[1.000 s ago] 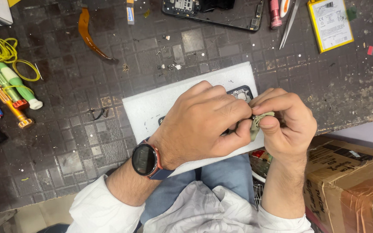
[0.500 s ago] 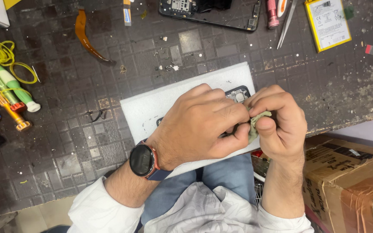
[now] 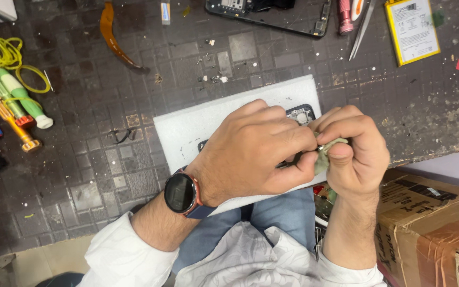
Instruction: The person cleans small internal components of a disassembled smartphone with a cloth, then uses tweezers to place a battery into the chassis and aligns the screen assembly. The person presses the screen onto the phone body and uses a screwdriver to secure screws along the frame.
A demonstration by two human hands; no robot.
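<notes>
Barely any change from half a second back: both hands stayed together over the white foam pad. Left hand covered the dark phone on the pad, its fingers' grip hidden. Right hand fingers stayed pinched on a greenish wad. Dark tiled table was scuffed; screwdrivers left, cardboard box lower right
</notes>
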